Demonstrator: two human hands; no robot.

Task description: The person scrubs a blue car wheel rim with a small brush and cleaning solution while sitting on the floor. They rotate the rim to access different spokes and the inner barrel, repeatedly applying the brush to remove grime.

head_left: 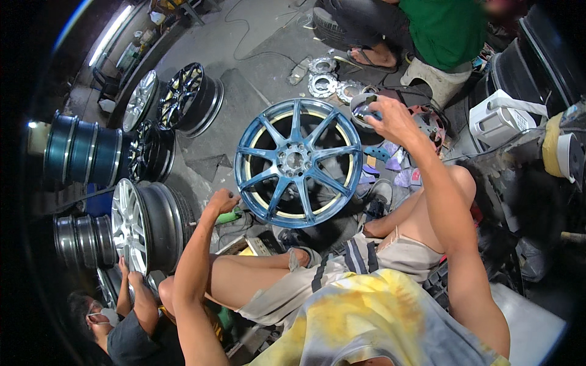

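Note:
A blue multi-spoke wheel rim (pixel 312 169) lies face up in front of me, with bare metal round its hub. At its lower left edge is my left hand (pixel 223 200), fingers curled in; whether they touch the rim or hold something is hidden. My right hand (pixel 394 119) is past the rim's upper right edge, fingers closed on a small blue piece (pixel 376 114). This hand is over a small round metal bowl (pixel 361 108), and the fingers cover part of it. A green tool handle (pixel 229 216) lies just below my left hand.
Several rims, such as a black one (pixel 189 97) and a silver one (pixel 130 226), stand at left. A masked co-worker (pixel 131 329) handles the silver rim. Another person in a green shirt (pixel 442 33) sits far right. Metal centre pieces (pixel 322 84) and purple scraps (pixel 400 160) lie nearby.

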